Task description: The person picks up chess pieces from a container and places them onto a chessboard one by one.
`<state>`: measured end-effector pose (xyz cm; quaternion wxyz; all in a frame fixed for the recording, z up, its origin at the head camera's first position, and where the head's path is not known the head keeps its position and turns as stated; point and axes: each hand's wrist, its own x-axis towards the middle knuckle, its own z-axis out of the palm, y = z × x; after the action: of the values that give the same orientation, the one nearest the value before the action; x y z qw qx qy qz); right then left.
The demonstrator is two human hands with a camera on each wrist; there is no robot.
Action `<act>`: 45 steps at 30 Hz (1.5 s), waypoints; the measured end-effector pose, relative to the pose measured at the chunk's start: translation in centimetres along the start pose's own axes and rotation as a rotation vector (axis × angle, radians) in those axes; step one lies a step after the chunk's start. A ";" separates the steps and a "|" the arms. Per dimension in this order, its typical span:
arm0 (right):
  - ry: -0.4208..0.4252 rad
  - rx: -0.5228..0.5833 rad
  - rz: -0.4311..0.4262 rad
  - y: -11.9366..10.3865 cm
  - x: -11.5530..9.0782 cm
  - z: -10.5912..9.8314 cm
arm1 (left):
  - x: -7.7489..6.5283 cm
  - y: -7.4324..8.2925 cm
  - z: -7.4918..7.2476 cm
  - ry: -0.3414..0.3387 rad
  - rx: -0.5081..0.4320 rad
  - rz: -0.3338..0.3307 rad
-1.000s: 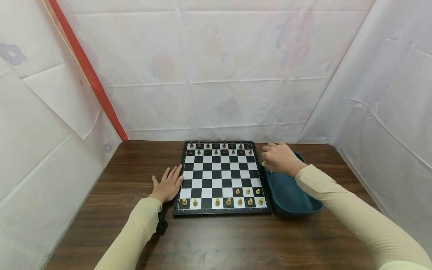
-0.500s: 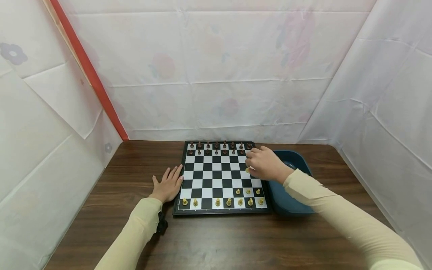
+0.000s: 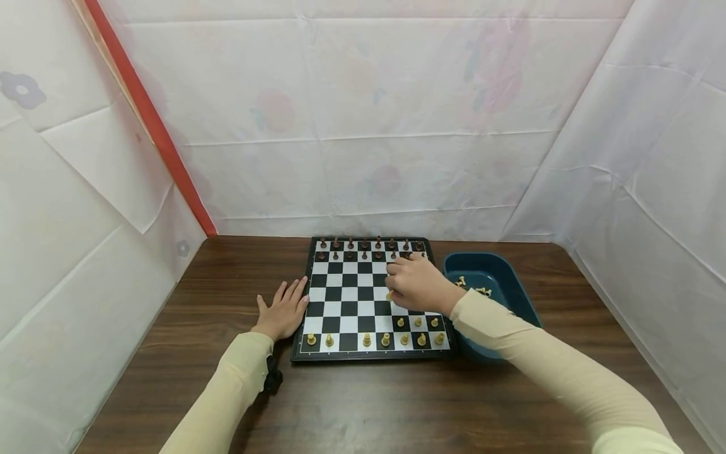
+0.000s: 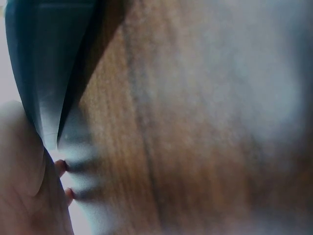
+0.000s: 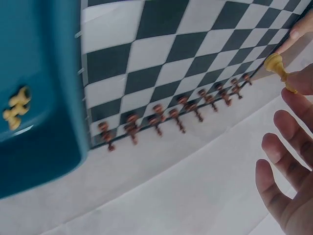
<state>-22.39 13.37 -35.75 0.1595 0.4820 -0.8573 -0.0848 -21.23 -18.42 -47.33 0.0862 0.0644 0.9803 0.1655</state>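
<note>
The right hand (image 3: 422,285) pinches a yellow chess piece (image 5: 274,62) above the chessboard (image 3: 348,293); the left hand (image 3: 282,312), fingers spread, touches its left edge. Toward the right edge of the surface (image 3: 408,403), a blue tray (image 3: 505,277) holds several yellow pieces (image 5: 19,102).

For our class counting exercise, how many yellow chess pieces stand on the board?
10 in view: seven pieces in the near row, all squares but the third from left; three more pieces in the next row's rightmost squares. The right hand may hide others.
</note>
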 end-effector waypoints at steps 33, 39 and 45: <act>-0.045 0.057 -0.190 -7.7 3.8 2.7 | -0.1 0.4 -0.2 -0.004 -0.003 -0.005; -0.039 0.050 -0.185 -7.9 3.8 3.1 | 0.0 0.4 -0.2 -0.005 0.007 -0.009; -0.059 0.070 -0.169 -7.4 3.7 2.4 | 0.0 0.3 -0.3 -0.006 0.002 -0.013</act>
<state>-19.11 6.37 -39.48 0.1094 0.5553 -0.8203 -0.0819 -21.27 -18.21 -46.90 0.0902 0.0588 0.9806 0.1640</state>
